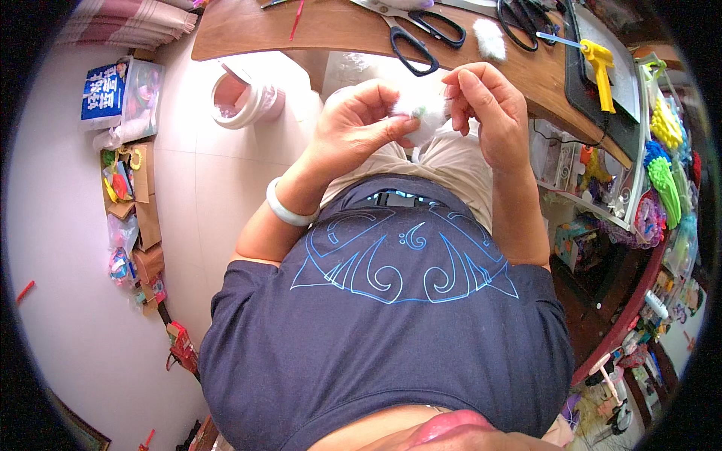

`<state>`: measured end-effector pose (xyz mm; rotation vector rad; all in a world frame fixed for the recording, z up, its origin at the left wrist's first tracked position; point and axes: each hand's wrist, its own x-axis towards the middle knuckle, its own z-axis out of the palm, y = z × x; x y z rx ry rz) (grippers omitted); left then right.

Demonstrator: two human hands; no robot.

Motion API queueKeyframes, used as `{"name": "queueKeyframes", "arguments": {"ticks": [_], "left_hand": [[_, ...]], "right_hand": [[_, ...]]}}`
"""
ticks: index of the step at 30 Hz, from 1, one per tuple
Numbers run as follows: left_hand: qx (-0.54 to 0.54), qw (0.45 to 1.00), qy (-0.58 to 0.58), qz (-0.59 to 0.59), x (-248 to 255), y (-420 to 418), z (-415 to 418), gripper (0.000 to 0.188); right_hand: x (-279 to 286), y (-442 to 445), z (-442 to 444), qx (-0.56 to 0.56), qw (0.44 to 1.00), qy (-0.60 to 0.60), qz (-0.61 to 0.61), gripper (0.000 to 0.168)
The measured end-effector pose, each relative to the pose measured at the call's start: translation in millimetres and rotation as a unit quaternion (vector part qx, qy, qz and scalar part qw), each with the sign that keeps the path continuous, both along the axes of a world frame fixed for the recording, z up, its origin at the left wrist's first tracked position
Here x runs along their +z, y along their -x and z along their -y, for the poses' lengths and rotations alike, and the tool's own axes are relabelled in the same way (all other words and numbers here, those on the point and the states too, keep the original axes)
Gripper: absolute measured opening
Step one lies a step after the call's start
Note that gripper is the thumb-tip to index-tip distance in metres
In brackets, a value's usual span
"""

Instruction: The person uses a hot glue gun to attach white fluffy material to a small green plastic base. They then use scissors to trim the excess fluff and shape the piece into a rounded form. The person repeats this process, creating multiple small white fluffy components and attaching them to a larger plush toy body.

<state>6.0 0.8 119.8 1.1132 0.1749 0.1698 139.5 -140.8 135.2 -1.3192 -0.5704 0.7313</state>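
My left hand [355,121] pinches a fluffy white tuft [426,115] with a pale green spot between thumb and fingers, above my lap. At the tuft's right edge is my right hand [493,110], raised, with thumb and forefinger close together. Whether something thin sits between those fingertips is too small to tell. Beyond the hands, black-handled scissors [414,53] overhang the front edge of the wooden table [338,36]. A second white fluffy piece [489,40] lies to their right.
A yellow hot glue gun [598,70] rests on a black mat [575,90] at the right, its cord hanging down. An open plastic tub [248,104] stands left of my legs. Bundles of coloured pipe cleaners [664,186] fill the right side. Boxes [148,208] line the left wall.
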Motion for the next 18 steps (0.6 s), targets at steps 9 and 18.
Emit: {"name": "queueKeyframes", "arguments": {"ticks": [9, 18], "left_hand": [[-0.03, 0.995, -0.063, -0.072, -5, 0, -1, 0.021], [-0.004, 0.997, -0.026, -0.078, -4, 0, 4, 0.016]], "right_hand": [[0, 7, -3, 0.063, 0.998, -0.012, 0.02, 0.009], [-2, -1, -8, 0.084, 0.944, 0.054, 0.315, 0.01]]}}
